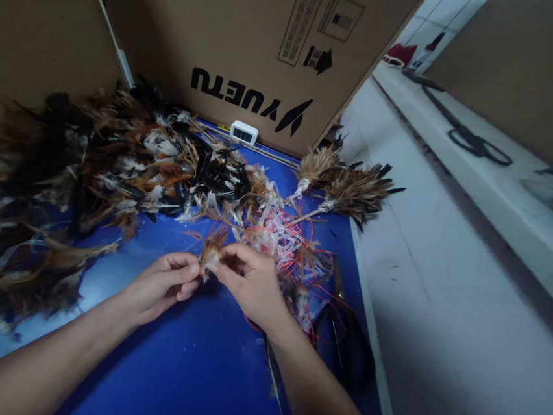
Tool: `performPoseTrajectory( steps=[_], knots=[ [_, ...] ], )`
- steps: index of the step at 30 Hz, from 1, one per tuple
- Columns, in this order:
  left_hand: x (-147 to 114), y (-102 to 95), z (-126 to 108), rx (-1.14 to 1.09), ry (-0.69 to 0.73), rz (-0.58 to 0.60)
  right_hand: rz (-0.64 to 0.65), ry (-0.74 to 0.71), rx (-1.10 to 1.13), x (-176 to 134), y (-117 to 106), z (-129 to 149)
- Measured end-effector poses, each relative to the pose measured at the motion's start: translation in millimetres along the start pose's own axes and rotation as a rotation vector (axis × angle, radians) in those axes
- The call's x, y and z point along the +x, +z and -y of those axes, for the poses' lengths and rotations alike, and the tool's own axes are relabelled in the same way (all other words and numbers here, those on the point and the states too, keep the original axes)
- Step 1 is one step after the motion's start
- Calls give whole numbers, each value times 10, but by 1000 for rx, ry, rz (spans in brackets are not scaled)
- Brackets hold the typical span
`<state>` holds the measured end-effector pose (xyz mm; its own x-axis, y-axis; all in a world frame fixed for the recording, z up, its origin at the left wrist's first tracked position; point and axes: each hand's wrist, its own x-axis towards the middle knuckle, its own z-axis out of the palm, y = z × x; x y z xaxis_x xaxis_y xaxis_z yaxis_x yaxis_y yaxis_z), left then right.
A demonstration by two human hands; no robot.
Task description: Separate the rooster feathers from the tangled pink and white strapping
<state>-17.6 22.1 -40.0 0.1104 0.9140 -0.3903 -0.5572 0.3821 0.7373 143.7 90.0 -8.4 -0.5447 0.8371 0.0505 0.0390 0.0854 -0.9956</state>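
Between my hands is a small bunch of brown feathers (212, 248) with pale fluffy bases, held above the blue tabletop (177, 367). My left hand (169, 281) is closed, thumb and fingers pinching the lower left side of the bunch. From the right, my right hand (248, 280) pinches the same bunch near its fluffy base. A large heap of loose brown, black and white feathers (159, 157) spreads behind and left of my hands. Just beyond my right hand lies a tangle of red and white strings (286, 238).
Black-handled scissors (343, 331) lie right of my right forearm, by the table edge. Two feather dusters (356, 192) rest at the back right. A small white digital clock (243, 132) stands before a cardboard box (177, 22). More scissors (478, 143) lie on the ledge at right.
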Motion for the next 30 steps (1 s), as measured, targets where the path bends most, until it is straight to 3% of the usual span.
performPoseTrajectory(
  steps=[11, 19, 30],
  knots=[
    [19, -2, -6, -66, 9, -27, -117, 48, 95, 12, 2, 20],
    [-16, 35, -18, -106, -15, -3, -196, -47, 63, -9, 23, 40],
    [6, 1, -1, -48, -46, 39, -184, -157, 20, -30, 38, 19]
  ],
)
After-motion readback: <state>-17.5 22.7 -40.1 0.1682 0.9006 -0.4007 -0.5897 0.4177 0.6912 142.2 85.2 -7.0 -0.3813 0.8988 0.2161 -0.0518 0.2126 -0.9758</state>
